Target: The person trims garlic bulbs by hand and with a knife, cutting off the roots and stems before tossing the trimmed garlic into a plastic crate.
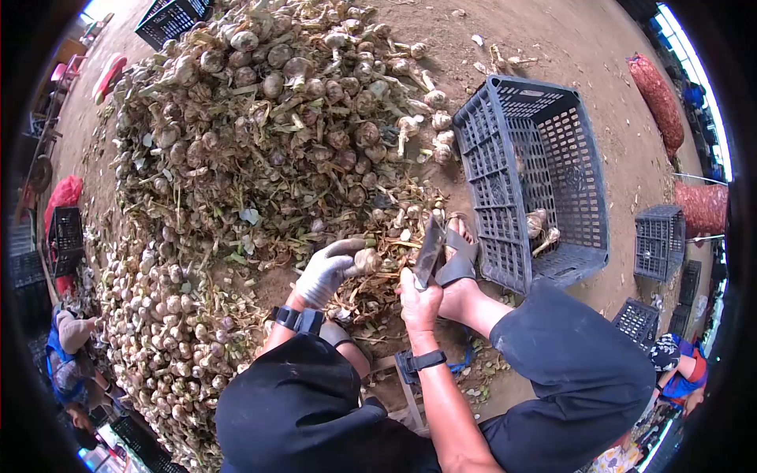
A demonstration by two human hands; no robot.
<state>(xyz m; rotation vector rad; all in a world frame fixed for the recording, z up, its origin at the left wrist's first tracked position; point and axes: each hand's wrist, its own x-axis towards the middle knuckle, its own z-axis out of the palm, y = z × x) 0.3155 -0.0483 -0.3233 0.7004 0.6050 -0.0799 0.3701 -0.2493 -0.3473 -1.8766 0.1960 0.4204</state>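
My left hand [322, 277], in a pale glove, is closed around a garlic bulb [365, 262] that sticks out past the fingertips. Bare and closed, my right hand [419, 301] grips a knife [430, 251] with a broad dark blade pointing up and away from me. The blade is apart from the bulb, a short gap to its right. Beyond both hands rises a big heap of garlic [260, 118] with dry stalks and leaves. Cut stalks and husks [378, 296] lie on the ground below my hands.
A black plastic crate [505, 197] stands tilted at my right foot, a few bulbs [540, 229] inside. Trimmed-looking bulbs [165, 323] spread at left. Red mesh sacks [658, 102] and more crates [659, 240] stand at right. Other people [71, 347] sit at both edges.
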